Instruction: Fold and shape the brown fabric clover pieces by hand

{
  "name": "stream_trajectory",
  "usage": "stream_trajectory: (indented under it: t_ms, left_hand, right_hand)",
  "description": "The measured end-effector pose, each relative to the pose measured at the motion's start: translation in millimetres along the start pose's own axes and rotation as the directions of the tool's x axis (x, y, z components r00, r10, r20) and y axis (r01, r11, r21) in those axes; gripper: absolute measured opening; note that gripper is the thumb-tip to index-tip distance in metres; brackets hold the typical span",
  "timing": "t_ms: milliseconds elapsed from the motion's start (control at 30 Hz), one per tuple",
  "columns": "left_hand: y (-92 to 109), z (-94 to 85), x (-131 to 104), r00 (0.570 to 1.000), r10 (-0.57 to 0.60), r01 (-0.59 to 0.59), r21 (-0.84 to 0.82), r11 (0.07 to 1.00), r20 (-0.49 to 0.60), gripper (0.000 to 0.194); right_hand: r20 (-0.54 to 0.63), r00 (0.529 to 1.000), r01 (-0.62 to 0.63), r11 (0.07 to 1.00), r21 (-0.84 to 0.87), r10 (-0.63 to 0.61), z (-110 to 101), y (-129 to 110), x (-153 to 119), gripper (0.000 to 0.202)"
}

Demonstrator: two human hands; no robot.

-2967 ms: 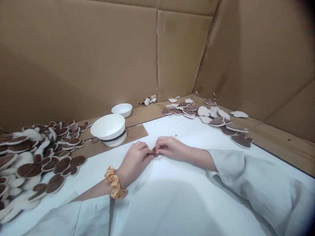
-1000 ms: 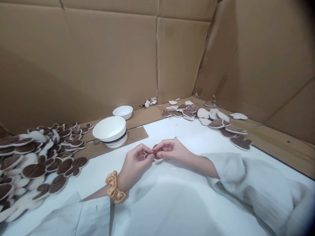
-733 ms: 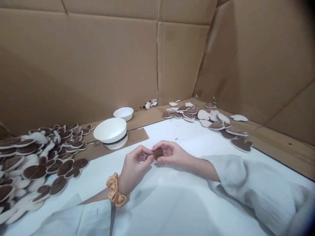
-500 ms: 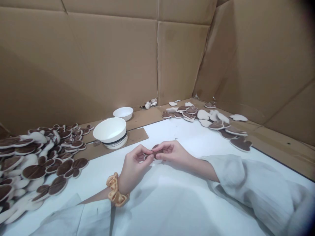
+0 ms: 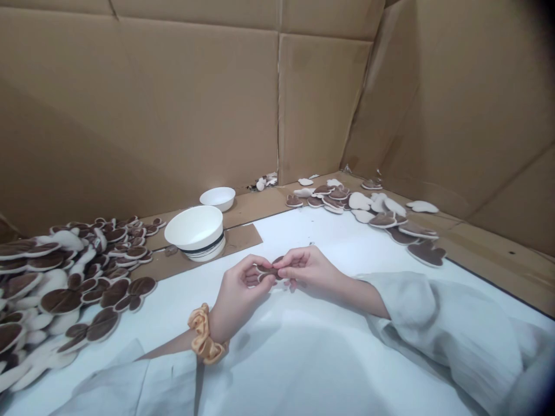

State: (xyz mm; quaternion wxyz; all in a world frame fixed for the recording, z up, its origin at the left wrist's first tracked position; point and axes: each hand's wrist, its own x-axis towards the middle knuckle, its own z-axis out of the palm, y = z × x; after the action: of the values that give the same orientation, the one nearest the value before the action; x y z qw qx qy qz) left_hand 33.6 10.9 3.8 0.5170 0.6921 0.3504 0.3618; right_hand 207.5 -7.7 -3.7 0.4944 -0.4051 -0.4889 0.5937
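Now, the brown fabric piece point(image 5: 264, 269) is between the hands, and its long axis seems to run sideways, from the left hand point(image 5: 237, 292) to the right hand point(image 5: 314, 269), each equally near and pinching one end with the fingertips. It is over the white table point(image 5: 295, 226), nearer than the large white bowl point(image 5: 204, 253), with a bigger heap point(image 5: 65, 300) on the left, a smaller heap point(image 5: 384, 219) on the right and cardboard walls point(image 5: 173, 104) behind.

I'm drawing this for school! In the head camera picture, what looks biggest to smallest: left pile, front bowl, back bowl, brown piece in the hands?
1. Left pile
2. Front bowl
3. Back bowl
Unsure: the brown piece is partly covered. What shows of it looks smaller than the back bowl.
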Motion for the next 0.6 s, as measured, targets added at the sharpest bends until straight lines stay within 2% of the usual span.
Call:
stream_trajectory:
  t_ms: [167,367,467,600]
  left_hand:
    - [-0.4,-0.9,1.1,0.997,-0.067,0.069,-0.067,0.995,0.027,0.016]
    - [6.4,0.7,2.8,0.975,-0.213,0.222,-0.248,0.943,0.064,0.022]
    - [6.1,0.9,3.4,0.977,-0.208,0.21,-0.242,0.947,0.038,0.021]
    - [2.5,0.3,4.1,0.985,-0.166,0.159,-0.145,0.977,-0.035,0.019]
  right_hand:
    - [0.068,0.996,-0.062,0.997,0.049,0.059,-1.3,-2.8,-2.1,0.027]
    - [0.106,0.992,-0.075,0.997,0.037,0.07,-7.8,-1.1,2.4,0.028]
    - [0.11,0.993,-0.048,0.998,0.047,0.043,-6.7,0.8,3.0,0.03]
    - [0.094,0.995,0.018,0.998,0.063,-0.024,-0.2,2.7,0.4,0.031]
